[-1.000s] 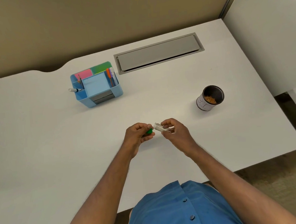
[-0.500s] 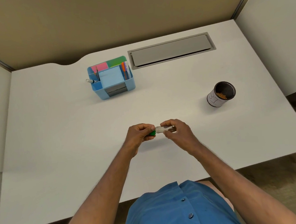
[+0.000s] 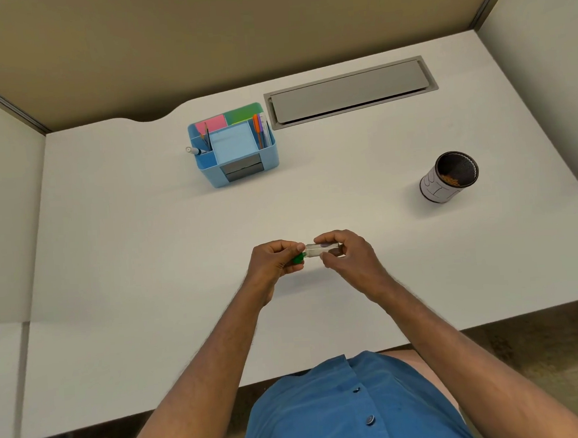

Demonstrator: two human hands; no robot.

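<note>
A small clear tube (image 3: 321, 250) with a green cap (image 3: 297, 259) is held level just above the white desk (image 3: 144, 229), in the middle of the view. My left hand (image 3: 273, 264) has its fingers curled round the green cap at the tube's left end. My right hand (image 3: 346, 253) pinches the clear body between thumb and fingers. The cap meets the tube's mouth. Most of the cap is hidden inside my left fist.
A blue desk organiser (image 3: 234, 146) with sticky notes, pens and a marker stands behind and to the left. A grey cable hatch (image 3: 350, 91) lies at the back. A mesh pen cup (image 3: 448, 177) stands at the right. Partition walls close in the desk.
The clear tube and the green cap have come together, and the tube has gone from tilted to level. The camera view has shifted, so the desk items appear further right.
</note>
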